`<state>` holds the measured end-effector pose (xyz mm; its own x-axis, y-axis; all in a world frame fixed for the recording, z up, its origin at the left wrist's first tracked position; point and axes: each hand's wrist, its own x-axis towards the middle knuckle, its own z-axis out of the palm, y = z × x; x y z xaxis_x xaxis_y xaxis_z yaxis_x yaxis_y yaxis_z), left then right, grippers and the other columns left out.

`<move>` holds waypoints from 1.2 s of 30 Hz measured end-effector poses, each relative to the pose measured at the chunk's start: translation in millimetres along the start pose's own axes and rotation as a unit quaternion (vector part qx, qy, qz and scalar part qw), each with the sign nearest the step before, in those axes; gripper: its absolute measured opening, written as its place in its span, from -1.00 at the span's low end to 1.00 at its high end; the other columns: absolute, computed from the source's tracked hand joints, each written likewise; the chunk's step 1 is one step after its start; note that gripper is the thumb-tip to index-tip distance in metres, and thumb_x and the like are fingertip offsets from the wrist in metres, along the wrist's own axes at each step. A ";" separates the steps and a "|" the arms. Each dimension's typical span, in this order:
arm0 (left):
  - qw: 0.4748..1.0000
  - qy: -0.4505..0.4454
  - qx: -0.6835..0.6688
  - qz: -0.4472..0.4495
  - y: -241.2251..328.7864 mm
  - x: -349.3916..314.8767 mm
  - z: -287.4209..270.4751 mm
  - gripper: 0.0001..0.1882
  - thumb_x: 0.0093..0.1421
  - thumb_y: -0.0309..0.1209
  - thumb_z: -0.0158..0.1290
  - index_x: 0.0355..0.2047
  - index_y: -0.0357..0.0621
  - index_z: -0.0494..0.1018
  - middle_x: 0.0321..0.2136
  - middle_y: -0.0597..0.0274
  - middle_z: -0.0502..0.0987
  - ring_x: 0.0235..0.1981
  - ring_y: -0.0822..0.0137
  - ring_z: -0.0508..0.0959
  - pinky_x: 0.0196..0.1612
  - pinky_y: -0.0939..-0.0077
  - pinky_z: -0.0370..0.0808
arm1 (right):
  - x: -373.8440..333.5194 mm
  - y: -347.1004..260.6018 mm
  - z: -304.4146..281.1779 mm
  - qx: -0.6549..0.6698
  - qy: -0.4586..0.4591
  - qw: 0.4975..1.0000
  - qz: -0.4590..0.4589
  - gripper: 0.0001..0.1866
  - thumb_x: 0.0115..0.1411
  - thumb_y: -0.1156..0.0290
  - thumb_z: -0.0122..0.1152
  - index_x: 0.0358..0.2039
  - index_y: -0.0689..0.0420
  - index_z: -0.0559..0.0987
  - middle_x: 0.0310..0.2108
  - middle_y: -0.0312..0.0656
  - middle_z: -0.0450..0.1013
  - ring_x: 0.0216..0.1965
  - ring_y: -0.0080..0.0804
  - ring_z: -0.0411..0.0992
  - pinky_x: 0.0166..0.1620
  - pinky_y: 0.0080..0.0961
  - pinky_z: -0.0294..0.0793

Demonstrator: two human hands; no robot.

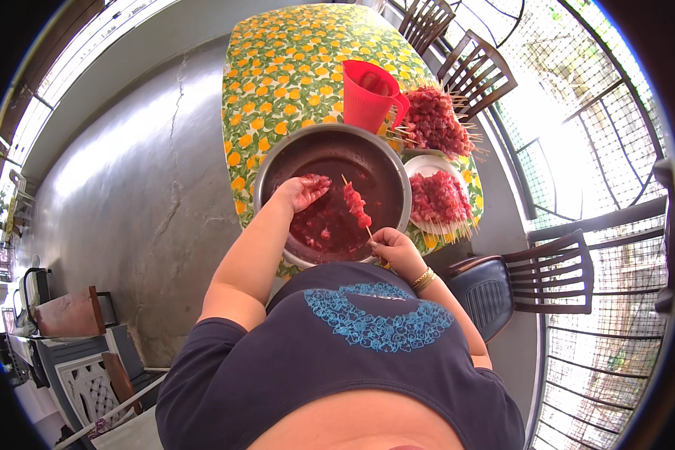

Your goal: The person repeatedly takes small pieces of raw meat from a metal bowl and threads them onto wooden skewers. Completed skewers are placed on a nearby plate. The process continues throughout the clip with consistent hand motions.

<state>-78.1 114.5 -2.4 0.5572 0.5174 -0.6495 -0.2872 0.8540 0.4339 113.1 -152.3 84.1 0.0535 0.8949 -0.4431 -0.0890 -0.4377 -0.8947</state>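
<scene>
A wide metal basin (271, 174) holds dark red liquid with loose bits of raw meat (325, 235) in it. Above its left side, my left hand (301, 193) has its fingers curled round what looks like a piece of raw red meat, partly hidden by them. Over the near right rim, my right hand (394, 249) pinches the lower end of a wooden skewer. This meat skewer (356, 204) tilts up and leftward over the basin, with several red chunks threaded along its middle and its bare tip showing at the top.
Behind the basin stands a red plastic pitcher (361, 101). To the right, a plate (425, 163) carries a heap of meat skewers (440, 198); a larger skewer pile (432, 124) sits beyond. The table wears an orange-patterned cloth (277, 75). A dark chair (487, 296) stands at right.
</scene>
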 end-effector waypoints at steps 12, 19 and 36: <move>0.989 -0.098 0.093 0.055 -1.4 -46.1 47.0 -0.84 0.42 -0.41 -0.05 -0.06 -0.13 0.42 -0.04 -0.04 0.58 0.04 0.01 0.59 0.04 0.16 0.57 | -2.9 -17.2 17.9 -0.123 0.040 0.990 -0.058 -0.91 0.29 0.47 0.20 -0.26 0.23 0.57 -0.40 -0.31 0.53 -0.37 -0.60 0.45 -0.23 -0.56 0.49; 0.982 -0.080 0.104 0.139 -4.9 -66.7 69.1 -0.85 0.40 -0.31 0.01 -0.16 -0.10 0.42 -0.12 0.00 0.61 -0.05 0.06 0.64 -0.08 0.30 0.62 | -4.2 -15.7 19.2 -0.155 0.074 0.982 -0.078 -0.90 0.26 0.48 0.22 -0.27 0.25 0.58 -0.40 -0.23 0.56 -0.34 -0.54 0.49 -0.21 -0.53 0.50; 0.986 -0.068 0.050 0.141 -4.4 -78.5 82.7 -0.91 0.39 -0.44 0.00 -0.17 -0.09 0.31 -0.31 -0.03 0.59 -0.19 -0.03 0.66 -0.16 0.11 0.68 | -3.4 -13.7 23.6 -0.143 0.072 0.979 -0.125 -0.94 0.26 0.53 0.20 -0.27 0.23 0.57 -0.41 -0.28 0.55 -0.34 -0.59 0.46 -0.21 -0.57 0.48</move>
<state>-56.2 65.6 98.3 0.5671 0.7157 -0.4076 -0.3706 0.6637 0.6498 90.6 -147.3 99.2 0.1801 0.9645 -0.1931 0.2253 -0.2315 -0.9464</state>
